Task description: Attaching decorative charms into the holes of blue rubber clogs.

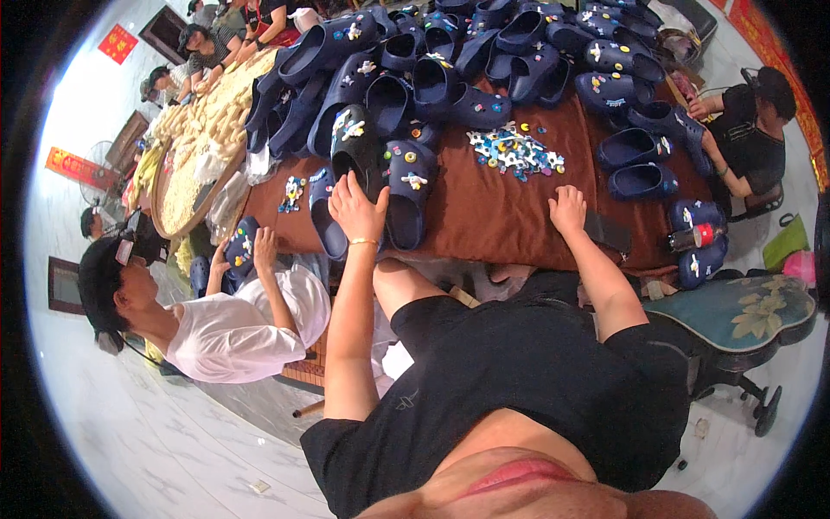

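Your left hand (356, 208) rests spread on the dark clog (406, 195); hold it steady. Your right hand (568, 210) lies flat, holding nothing, on the brown cloth (519, 208).

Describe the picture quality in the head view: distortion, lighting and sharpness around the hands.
Head view: strong fisheye bending, so the brown table edge curves and a black rim frames the picture; lighting is bright and even, washing out the pale floor; the left hand and right hand are fairly sharp, as are the navy clogs.
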`<action>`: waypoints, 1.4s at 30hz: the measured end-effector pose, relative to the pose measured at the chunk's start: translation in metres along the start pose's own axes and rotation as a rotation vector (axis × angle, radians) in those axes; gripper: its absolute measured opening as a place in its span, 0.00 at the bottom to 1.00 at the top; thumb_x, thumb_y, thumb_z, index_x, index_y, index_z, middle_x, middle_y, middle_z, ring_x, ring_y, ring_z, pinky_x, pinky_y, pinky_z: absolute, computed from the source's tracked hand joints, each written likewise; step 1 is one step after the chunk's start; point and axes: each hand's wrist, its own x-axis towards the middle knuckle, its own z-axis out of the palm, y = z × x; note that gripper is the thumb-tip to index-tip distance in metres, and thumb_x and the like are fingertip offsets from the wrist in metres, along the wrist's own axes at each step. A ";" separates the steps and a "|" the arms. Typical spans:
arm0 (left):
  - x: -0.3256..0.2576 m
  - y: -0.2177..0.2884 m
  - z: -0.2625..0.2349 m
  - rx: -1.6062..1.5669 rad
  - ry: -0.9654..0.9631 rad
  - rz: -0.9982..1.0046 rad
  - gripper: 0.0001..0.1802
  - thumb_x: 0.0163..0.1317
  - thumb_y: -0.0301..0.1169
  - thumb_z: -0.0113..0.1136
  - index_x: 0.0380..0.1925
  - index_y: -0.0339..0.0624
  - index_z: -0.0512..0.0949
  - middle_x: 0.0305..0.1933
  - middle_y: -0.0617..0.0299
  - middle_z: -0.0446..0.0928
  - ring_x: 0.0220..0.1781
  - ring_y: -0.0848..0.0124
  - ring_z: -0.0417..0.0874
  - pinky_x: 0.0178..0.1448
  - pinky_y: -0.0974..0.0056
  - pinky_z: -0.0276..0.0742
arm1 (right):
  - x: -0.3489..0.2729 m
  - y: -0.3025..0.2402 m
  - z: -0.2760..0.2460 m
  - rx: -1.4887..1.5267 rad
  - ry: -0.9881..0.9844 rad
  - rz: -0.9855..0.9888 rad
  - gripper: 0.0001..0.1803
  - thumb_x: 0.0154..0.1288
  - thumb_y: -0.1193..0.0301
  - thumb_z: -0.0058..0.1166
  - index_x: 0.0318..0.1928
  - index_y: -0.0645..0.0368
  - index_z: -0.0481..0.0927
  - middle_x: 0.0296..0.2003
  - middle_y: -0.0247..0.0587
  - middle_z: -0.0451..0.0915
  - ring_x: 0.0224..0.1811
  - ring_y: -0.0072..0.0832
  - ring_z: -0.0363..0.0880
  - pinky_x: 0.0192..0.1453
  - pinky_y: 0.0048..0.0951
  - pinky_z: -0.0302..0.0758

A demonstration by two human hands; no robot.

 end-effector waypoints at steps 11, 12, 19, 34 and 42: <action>-0.063 0.079 0.009 -0.563 -0.063 0.480 0.23 0.44 0.25 0.57 0.45 0.41 0.72 0.51 0.54 0.68 0.56 0.55 0.67 0.59 0.55 0.62 | 0.010 0.019 -0.006 -0.045 0.037 -0.159 0.14 0.57 0.65 0.51 0.42 0.57 0.71 0.44 0.41 0.69 0.49 0.38 0.65 0.51 0.40 0.63; -0.073 0.086 0.019 -0.600 -0.131 0.485 0.21 0.45 0.25 0.57 0.44 0.41 0.72 0.51 0.54 0.68 0.55 0.55 0.68 0.58 0.55 0.63 | 0.012 0.025 -0.006 -0.071 0.044 -0.178 0.13 0.57 0.65 0.51 0.41 0.57 0.71 0.43 0.41 0.70 0.48 0.38 0.66 0.51 0.40 0.63; -0.122 0.095 0.089 -0.589 -0.400 0.315 0.17 0.51 0.30 0.56 0.44 0.41 0.72 0.49 0.53 0.69 0.53 0.55 0.68 0.55 0.54 0.64 | 0.031 0.040 -0.005 -0.107 0.162 -0.195 0.09 0.55 0.66 0.51 0.34 0.56 0.73 0.36 0.40 0.72 0.43 0.39 0.69 0.46 0.39 0.65; -0.126 0.103 0.096 -0.478 -0.345 0.275 0.18 0.50 0.32 0.54 0.43 0.43 0.72 0.47 0.59 0.71 0.51 0.62 0.70 0.53 0.58 0.64 | 0.224 -0.035 -0.027 0.237 0.206 -0.312 0.15 0.52 0.74 0.53 0.42 0.58 0.69 0.45 0.46 0.67 0.48 0.45 0.69 0.50 0.39 0.69; -0.126 0.101 0.092 -0.449 -0.358 0.252 0.22 0.46 0.29 0.56 0.45 0.43 0.72 0.47 0.59 0.71 0.51 0.62 0.70 0.52 0.58 0.65 | 0.315 -0.068 -0.034 0.145 0.241 -0.377 0.26 0.52 0.75 0.53 0.53 0.61 0.62 0.56 0.51 0.61 0.56 0.48 0.64 0.57 0.38 0.66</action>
